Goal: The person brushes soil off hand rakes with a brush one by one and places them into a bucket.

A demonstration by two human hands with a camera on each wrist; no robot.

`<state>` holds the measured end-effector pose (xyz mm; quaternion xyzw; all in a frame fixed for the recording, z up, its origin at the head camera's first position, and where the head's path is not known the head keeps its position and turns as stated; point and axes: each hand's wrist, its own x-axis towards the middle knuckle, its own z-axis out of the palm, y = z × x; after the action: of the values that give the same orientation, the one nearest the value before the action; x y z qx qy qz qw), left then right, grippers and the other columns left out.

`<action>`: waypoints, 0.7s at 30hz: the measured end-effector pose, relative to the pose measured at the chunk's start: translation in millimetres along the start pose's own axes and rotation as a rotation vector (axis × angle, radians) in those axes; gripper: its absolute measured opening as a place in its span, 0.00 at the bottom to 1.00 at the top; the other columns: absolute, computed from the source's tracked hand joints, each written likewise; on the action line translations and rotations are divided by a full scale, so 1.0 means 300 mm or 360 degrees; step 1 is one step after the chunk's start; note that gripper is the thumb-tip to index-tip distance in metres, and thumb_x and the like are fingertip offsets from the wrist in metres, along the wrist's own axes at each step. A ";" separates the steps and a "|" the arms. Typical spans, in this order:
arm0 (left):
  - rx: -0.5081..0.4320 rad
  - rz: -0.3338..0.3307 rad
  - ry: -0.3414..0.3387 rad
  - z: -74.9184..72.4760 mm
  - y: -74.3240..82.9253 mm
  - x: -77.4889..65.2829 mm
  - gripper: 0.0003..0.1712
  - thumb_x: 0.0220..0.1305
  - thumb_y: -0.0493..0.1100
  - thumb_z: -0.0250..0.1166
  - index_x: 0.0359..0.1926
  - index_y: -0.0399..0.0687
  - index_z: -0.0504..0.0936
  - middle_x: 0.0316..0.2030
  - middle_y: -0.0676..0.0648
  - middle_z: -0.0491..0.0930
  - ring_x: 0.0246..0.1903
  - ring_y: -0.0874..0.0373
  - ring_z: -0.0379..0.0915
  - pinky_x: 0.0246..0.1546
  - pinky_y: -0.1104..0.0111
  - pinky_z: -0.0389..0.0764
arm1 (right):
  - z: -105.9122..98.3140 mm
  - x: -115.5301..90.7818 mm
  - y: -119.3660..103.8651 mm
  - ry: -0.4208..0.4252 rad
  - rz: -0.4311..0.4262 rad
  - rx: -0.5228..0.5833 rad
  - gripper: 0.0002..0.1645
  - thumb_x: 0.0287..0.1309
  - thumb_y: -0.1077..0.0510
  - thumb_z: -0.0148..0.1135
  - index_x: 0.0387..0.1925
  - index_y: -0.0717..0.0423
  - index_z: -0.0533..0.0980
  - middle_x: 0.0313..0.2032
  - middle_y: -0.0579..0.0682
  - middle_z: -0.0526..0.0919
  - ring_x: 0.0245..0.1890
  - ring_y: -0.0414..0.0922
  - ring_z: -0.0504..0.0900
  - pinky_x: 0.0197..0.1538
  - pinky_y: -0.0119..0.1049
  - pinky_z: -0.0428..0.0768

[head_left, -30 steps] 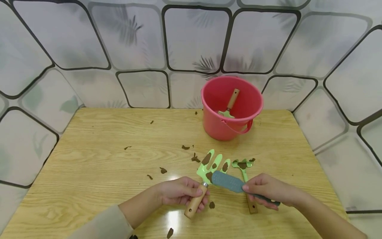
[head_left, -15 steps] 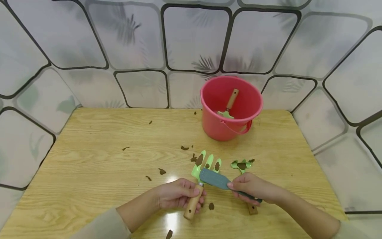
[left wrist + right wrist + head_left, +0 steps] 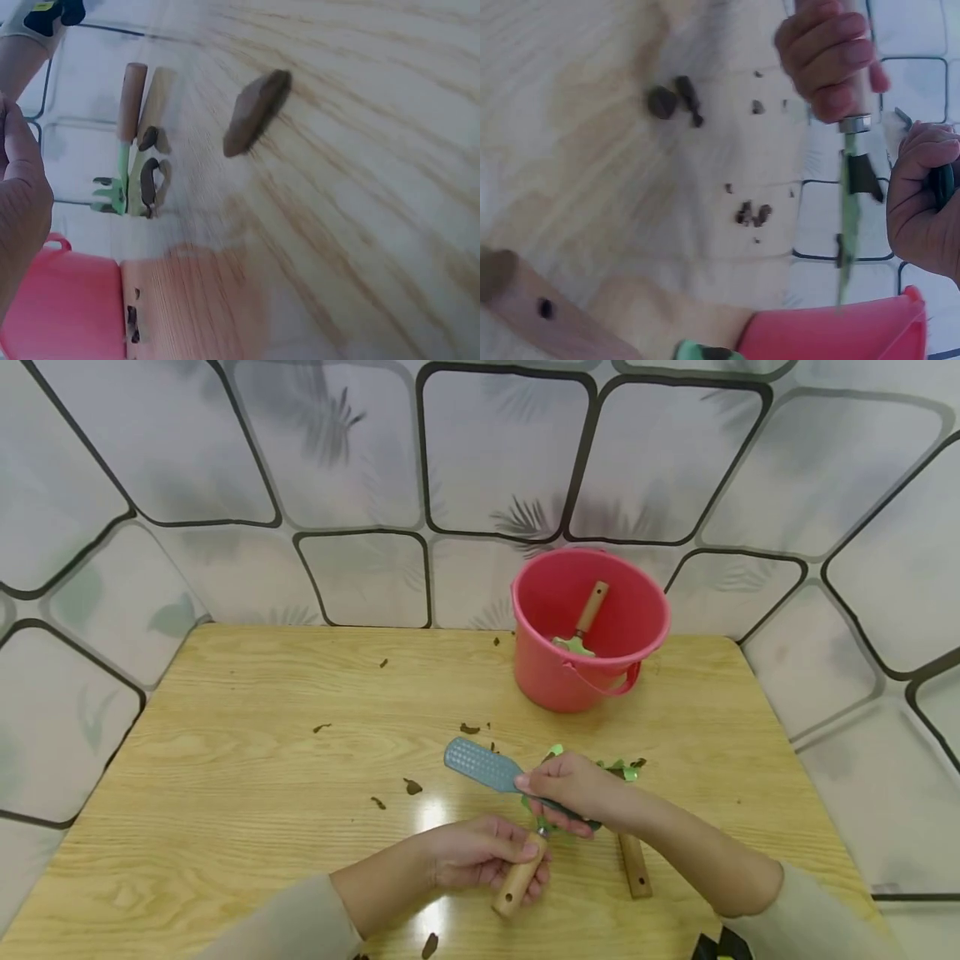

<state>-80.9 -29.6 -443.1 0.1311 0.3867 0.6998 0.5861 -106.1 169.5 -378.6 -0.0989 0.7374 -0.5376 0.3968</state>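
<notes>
My left hand [image 3: 487, 856] grips a hand fork by its wooden handle [image 3: 519, 878]. The fork's green tines [image 3: 847, 217] carry brown patches and are mostly hidden behind my right hand [image 3: 577, 789] in the head view. That right hand holds a flat blue-grey brush [image 3: 483, 764] with a dotted face by its thin dark handle. The brush head points left, above and beyond my left hand. A small green rake [image 3: 114, 193] with a wooden handle [image 3: 636, 867] lies on the table just right of the fork, its head also bearing brown bits.
A pink bucket [image 3: 551, 681] stands at the back right, with another green-headed, wooden-handled tool [image 3: 592, 607] leaning inside. Several brown scraps [image 3: 412, 786] are scattered over the wooden table [image 3: 262, 760]. A patterned curtain-like backdrop [image 3: 352, 577] surrounds it.
My right hand has moved left and up, carrying the brush head off the fork to its left. My left hand has shifted slightly right with the fork. The bucket and rake stay put.
</notes>
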 end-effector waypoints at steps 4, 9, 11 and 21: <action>-0.0057 0.0021 0.0080 -0.005 0.000 -0.005 0.15 0.72 0.39 0.49 0.51 0.30 0.70 0.35 0.50 0.81 0.35 0.62 0.81 0.41 0.72 0.83 | -0.009 -0.010 -0.044 0.0005 -0.0016 -0.0053 0.25 0.65 0.44 0.54 0.22 0.60 0.71 0.08 0.44 0.64 0.04 0.36 0.60 0.10 0.25 0.60; -0.0061 0.0053 0.0100 -0.016 0.001 -0.023 0.23 0.72 0.39 0.50 0.57 0.21 0.63 0.35 0.50 0.82 0.36 0.62 0.81 0.42 0.71 0.83 | -0.029 -0.032 -0.037 -0.0034 -0.0017 -0.0049 0.25 0.67 0.45 0.52 0.21 0.59 0.70 0.08 0.43 0.64 0.04 0.35 0.60 0.10 0.24 0.60; -0.0056 0.0068 0.0111 -0.019 0.004 -0.028 0.22 0.72 0.39 0.50 0.57 0.22 0.64 0.35 0.50 0.82 0.36 0.61 0.81 0.42 0.71 0.83 | -0.041 -0.044 -0.026 -0.0038 0.0004 -0.0029 0.25 0.67 0.45 0.52 0.22 0.60 0.70 0.08 0.43 0.64 0.05 0.35 0.60 0.10 0.24 0.61; -0.0043 0.0127 0.0150 -0.039 0.030 -0.056 0.28 0.71 0.41 0.53 0.59 0.18 0.60 0.36 0.49 0.81 0.36 0.61 0.81 0.44 0.69 0.83 | -0.125 -0.133 0.004 -0.0027 0.0023 -0.0005 0.31 0.67 0.45 0.51 0.25 0.72 0.67 0.09 0.43 0.63 0.04 0.35 0.59 0.08 0.25 0.60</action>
<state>-90.1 -49.9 -439.9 0.1054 0.3989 0.7331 0.5408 -105.3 219.6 -356.5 -0.0987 0.7355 -0.5328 0.4068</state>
